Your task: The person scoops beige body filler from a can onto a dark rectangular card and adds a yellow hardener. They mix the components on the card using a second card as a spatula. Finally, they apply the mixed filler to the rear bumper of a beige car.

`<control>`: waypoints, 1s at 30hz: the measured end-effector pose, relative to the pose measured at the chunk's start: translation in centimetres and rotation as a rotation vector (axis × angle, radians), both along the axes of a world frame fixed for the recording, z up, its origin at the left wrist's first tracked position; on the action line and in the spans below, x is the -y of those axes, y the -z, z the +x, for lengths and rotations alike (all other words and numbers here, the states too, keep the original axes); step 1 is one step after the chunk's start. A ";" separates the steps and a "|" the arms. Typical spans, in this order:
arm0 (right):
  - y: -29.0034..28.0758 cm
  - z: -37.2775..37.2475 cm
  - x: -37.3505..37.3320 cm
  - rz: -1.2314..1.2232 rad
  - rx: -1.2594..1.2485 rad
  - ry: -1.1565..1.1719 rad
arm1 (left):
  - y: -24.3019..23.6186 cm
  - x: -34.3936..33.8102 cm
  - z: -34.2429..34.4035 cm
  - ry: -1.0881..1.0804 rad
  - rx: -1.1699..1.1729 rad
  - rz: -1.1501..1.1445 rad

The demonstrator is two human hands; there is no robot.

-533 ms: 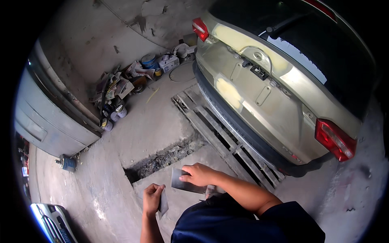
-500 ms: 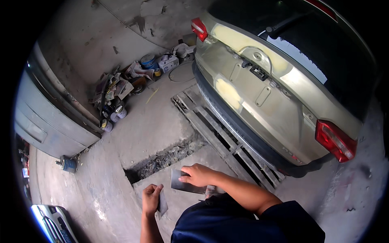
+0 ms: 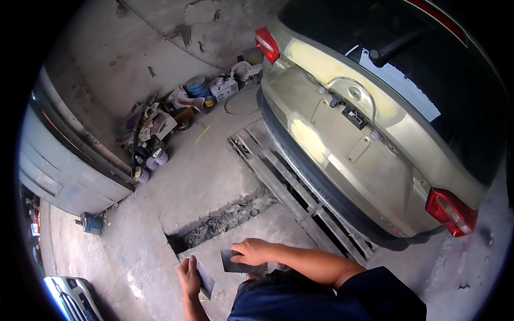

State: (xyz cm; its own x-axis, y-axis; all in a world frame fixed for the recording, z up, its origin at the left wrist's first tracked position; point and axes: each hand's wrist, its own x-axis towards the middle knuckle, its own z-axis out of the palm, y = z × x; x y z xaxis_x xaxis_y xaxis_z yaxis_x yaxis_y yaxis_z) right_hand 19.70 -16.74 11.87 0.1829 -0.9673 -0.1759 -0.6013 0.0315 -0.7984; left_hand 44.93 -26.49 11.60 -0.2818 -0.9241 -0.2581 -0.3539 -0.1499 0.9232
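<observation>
Gold-tan car (image 3: 388, 155) at far right, rear toward the wearer; pale yellow patches on the tailgate. Grey panel door (image 3: 67, 174) stands far left. Slatted metal grating (image 3: 308, 213) on the floor runs along the car's dark bumper. Rubble-filled trench (image 3: 219, 222) left of the grating. White-and-dark vehicle front (image 3: 69, 297) at near left; blue plate with pale characters, cut by the frame edge. Heap of papers (image 3: 159, 120) lies against the far wall. Right of it: blue bucket (image 3: 197, 88) and white carton (image 3: 224, 88), the latter with purplish print, too small to read. Blue can (image 3: 91, 223) near the door's foot.

Right hand (image 3: 251, 251), near centre: gripping a dark rectangular sheet (image 3: 230, 263) by its upper edge, thumb on the face. Left hand (image 3: 189, 275), to its left: closed on a thin grey sheet (image 3: 205, 278), tilted, projecting rightward. The two sheets are apart, both above the floor in front of the dark-clothed torso. Smallest: silver-and-red badge (image 3: 393, 226), low right on the tailgate; lettering blurred.
</observation>
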 end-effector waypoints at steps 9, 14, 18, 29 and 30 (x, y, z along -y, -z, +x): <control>0.3 2.5 7.8 -0.062 -0.036 0.015 | 1.4 8.1 2.1 0.079 -0.029 -0.047; -0.9 4.8 12.7 0.002 -0.049 0.087 | 3.0 15.1 3.5 0.065 -0.155 -0.081; -0.4 5.6 15.8 -0.019 -0.067 0.124 | 2.5 19.2 3.1 0.093 -0.221 -0.202; 2.4 0.9 24.8 -0.169 0.434 0.320 | -0.7 27.4 -7.0 0.266 0.313 -0.602; 1.3 0.6 26.0 -0.122 0.463 0.328 | -0.9 28.3 -8.0 0.277 0.306 -0.611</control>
State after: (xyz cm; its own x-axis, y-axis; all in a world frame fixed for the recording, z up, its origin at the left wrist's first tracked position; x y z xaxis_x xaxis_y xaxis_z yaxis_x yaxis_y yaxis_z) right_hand 20.31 -42.79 10.60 -0.0985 -0.9946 -0.0330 -0.1627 0.0488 -0.9855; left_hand 36.92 -54.74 12.53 -0.5236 -0.8337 0.1754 -0.5591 0.4915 0.6677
